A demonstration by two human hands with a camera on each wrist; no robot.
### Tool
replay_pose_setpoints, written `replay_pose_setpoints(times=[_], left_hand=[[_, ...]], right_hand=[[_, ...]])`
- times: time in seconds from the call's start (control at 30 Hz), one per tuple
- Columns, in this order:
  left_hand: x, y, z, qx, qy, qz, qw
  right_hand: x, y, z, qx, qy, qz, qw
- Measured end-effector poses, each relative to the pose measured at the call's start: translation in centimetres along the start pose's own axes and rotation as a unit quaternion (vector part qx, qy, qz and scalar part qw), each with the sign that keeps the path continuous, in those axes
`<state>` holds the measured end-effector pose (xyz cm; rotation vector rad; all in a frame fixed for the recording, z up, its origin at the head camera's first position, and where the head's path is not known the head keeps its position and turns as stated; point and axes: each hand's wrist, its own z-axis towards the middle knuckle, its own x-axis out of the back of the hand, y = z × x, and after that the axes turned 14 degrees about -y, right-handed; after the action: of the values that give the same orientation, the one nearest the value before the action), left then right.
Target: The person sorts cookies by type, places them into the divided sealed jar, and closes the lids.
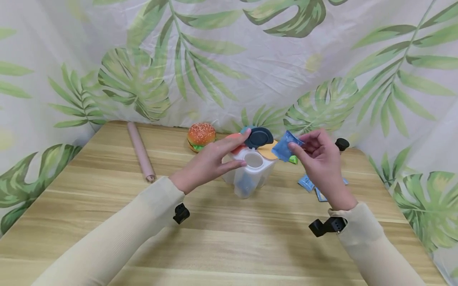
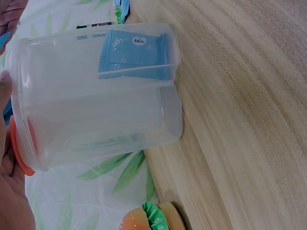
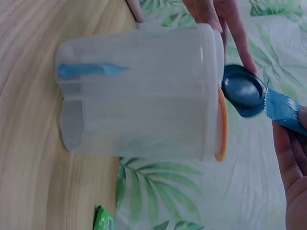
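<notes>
A clear plastic storage container [image 1: 264, 174] with several coloured flip lids stands on the table. Its dark blue lid [image 1: 259, 138] is raised above a round opening. My left hand [image 1: 216, 158] rests at the container's top, index fingertip at the raised lid and thumb extended beside the opening. Between thumb and fingers my right hand [image 1: 323, 163] pinches a small blue packet [image 1: 284, 147], just right of the dark lid and above the container's top. Another blue packet [image 2: 134, 55] lies at the bottom inside one compartment, seen through the wall in the left wrist view.
More blue packets [image 1: 306, 182] lie on the table, partly behind my right hand. A green packet [image 1: 293, 159] sits behind the container. At the back left are a toy hamburger [image 1: 202, 136] and a pink rolled-up mat [image 1: 140, 151]. A leaf-patterned cloth [image 1: 214, 59] hangs behind the table.
</notes>
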<state>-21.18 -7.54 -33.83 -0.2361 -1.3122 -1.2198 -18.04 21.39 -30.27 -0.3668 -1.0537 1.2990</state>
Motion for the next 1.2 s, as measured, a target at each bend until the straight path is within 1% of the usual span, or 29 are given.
replay_pose_setpoints(times=[0.17,0.37,0.43,0.53,0.67,0.77,0.93,1.2], left_hand=[[0.1,0.1,0.0,0.004,-0.004,-0.005,1.0],[0.1,0.0,-0.1,0.001,-0.003,-0.009,1.0],[0.1,0.0,-0.1,0.0,-0.003,-0.011,0.9999],[0.1,0.0,-0.1,-0.003,-0.001,-0.011,0.9999],[0.1,0.0,-0.1,-0.004,0.0,-0.009,1.0],[0.1,0.0,-0.1,-0.002,-0.003,-0.01,0.9999],[0.1,0.0,-0.1,-0.002,-0.005,-0.014,0.9999],[0.0,0.1,-0.1,0.001,-0.004,-0.012,0.9999]], right_hand=[[-1.7,-0.1,0.6,0.036,-0.042,0.01,0.9984],[-3.3,-0.1,1.1,0.067,-0.071,-0.008,0.9952],[-3.6,0.0,1.1,0.065,-0.08,-0.022,0.9944],[-4.0,0.1,1.1,0.048,-0.098,-0.052,0.9926],[-4.3,0.0,1.0,0.031,-0.119,-0.099,0.9874],[-4.4,0.0,1.0,0.04,-0.13,-0.118,0.9837],[-4.5,0.1,1.0,0.061,-0.144,-0.127,0.9796],[-4.4,0.1,1.1,0.079,-0.162,-0.15,0.9722]])
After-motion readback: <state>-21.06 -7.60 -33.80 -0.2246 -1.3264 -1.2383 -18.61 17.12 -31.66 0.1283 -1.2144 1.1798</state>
